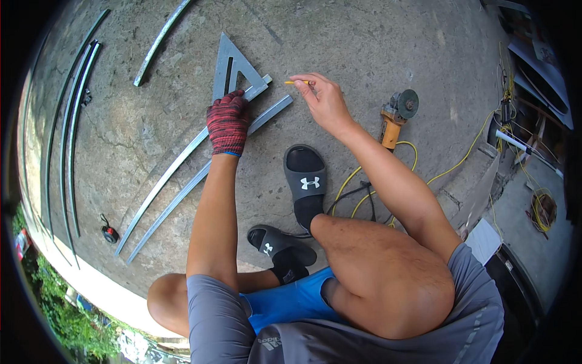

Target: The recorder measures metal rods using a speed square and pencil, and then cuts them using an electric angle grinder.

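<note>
My left hand (228,125), in a red and black knit glove, is closed on a grey triangular speed square (236,59). It presses the square down over the far end of a long metal channel (173,168) lying on the concrete. Beside that piece, a second metal channel (271,114) runs nearly parallel, passing close to my left wrist. My bare right hand (328,104) pinches a thin yellow pencil (290,82), its tip pointing left toward the square. A small gap separates the pencil from the channel's end.
An orange angle grinder (391,123) lies to the right, with a yellow cord (451,171) trailing from it. A tape measure (109,232) sits at the left. More long metal pieces (74,124) lie at far left, another (159,43) at the top. My sandalled feet (306,182) are close below.
</note>
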The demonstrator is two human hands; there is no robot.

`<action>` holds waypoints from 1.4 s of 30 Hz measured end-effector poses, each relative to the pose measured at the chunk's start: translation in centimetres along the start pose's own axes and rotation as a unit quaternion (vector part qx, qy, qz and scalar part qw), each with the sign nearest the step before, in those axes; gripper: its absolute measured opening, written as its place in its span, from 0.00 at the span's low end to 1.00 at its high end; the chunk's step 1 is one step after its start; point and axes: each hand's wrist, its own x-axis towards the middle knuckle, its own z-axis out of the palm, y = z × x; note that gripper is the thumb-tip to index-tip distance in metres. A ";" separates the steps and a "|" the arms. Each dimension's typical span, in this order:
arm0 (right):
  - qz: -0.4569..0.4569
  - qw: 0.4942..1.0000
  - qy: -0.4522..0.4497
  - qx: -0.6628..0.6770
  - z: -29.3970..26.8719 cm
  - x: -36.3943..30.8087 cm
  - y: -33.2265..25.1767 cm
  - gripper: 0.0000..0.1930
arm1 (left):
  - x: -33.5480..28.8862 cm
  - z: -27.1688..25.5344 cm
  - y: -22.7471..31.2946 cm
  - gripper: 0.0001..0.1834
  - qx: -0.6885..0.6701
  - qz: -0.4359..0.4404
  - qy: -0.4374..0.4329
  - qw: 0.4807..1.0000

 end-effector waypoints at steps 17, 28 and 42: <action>-0.046 0.999 0.008 0.014 2.6 2.2 0.4 0.10 | 0.3 0.0 -0.4 0.09 -0.012 0.036 0.035 0.999; -0.064 0.997 -0.033 -0.007 4.0 2.6 0.4 0.11 | 0.2 -0.4 -0.1 0.11 -0.008 0.009 0.024 1.000; -0.067 0.997 -0.034 -0.002 2.9 2.3 -0.3 0.09 | 0.3 0.2 -0.1 0.10 -0.020 -0.009 0.038 0.999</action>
